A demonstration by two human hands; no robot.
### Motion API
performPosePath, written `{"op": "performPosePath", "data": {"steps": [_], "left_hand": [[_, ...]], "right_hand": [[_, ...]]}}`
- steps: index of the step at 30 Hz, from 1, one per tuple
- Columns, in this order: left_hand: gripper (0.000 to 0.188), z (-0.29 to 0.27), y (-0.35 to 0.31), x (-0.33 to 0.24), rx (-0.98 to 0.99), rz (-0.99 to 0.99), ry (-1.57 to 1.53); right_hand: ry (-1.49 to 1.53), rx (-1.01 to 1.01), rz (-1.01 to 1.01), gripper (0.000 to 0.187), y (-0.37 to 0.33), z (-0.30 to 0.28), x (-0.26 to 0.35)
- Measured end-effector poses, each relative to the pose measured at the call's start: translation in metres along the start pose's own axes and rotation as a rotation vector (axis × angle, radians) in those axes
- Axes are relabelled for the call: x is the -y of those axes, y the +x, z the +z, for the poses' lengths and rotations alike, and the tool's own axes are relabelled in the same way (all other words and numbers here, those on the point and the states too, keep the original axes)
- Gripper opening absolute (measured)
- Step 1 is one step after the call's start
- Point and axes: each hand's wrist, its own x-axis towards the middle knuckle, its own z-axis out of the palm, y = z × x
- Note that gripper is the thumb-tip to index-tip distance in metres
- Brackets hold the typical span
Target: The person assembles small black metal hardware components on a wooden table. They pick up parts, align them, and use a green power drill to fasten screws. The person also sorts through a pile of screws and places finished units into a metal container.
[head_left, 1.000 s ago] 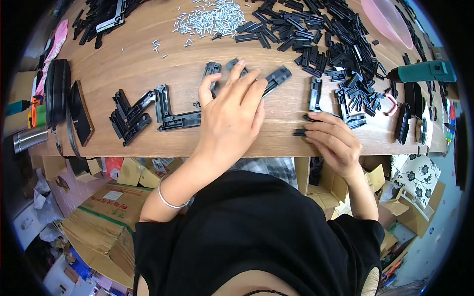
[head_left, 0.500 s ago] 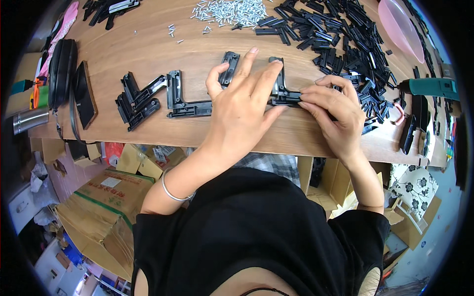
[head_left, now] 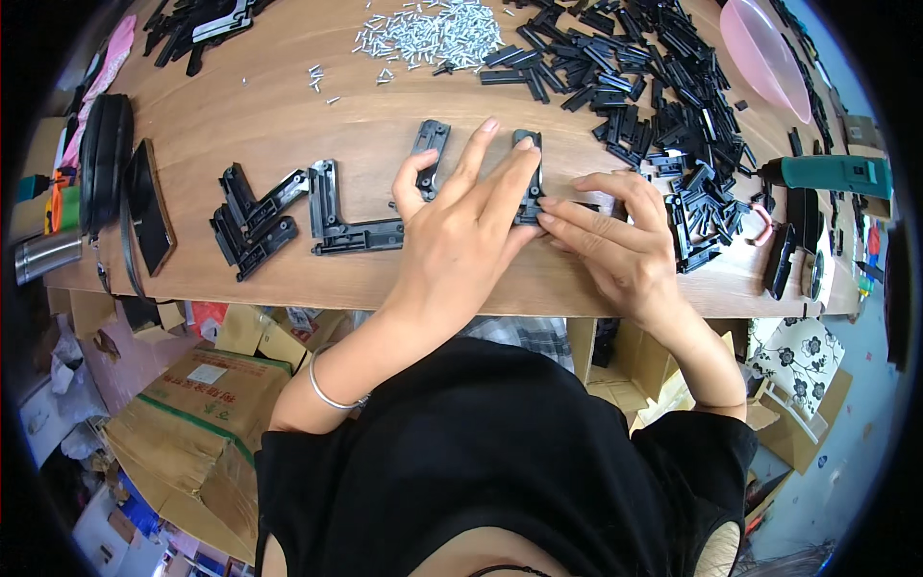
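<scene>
My left hand [head_left: 452, 236] is spread over the table, with one fingertip on the upper end of a black L-shaped plastic part [head_left: 535, 171] and the thumb by its corner. At that corner, the fingers of my right hand [head_left: 620, 240] are closed together on the lower arm, mostly hiding it. Beneath and behind my left hand stands a narrow black piece [head_left: 435, 144], partly covered. Another black L-shaped part [head_left: 325, 207] lies just left of that hand. Further left, more black angled parts [head_left: 255, 226] rest against each other.
Small silver screws [head_left: 428, 38] are heaped at the back. A large pile of black plastic pieces [head_left: 663, 77] spreads behind my right hand. A pink bowl [head_left: 766, 58] and a green power screwdriver [head_left: 832, 173] are at right; a black case [head_left: 104, 163] and a phone [head_left: 151, 207] at left.
My right fingers have slid left along the lower arm of the L-shaped part, toward its corner. My left hand keeps its place over the part. The whole view has shifted slightly.
</scene>
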Motion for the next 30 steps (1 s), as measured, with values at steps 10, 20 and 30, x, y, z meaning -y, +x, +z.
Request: {"op": "performPosePath", "data": {"steps": [10, 20, 30], "left_hand": [[0.066, -0.055, -0.022, 0.005, 0.084, -0.129, 0.142], [0.031, -0.037, -0.037, 0.016, -0.121, -0.156, 0.222], [0.034, -0.025, -0.039, 0.014, -0.175, -0.091, 0.172]], "right_hand": [[-0.25, -0.064, 0.17, 0.014, 0.037, -0.02, -0.084], [-0.192, 0.144, -0.018, 0.01, 0.053, -0.026, -0.095], [-0.298, -0.091, 0.068, 0.011, 0.036, -0.017, -0.069]]}}
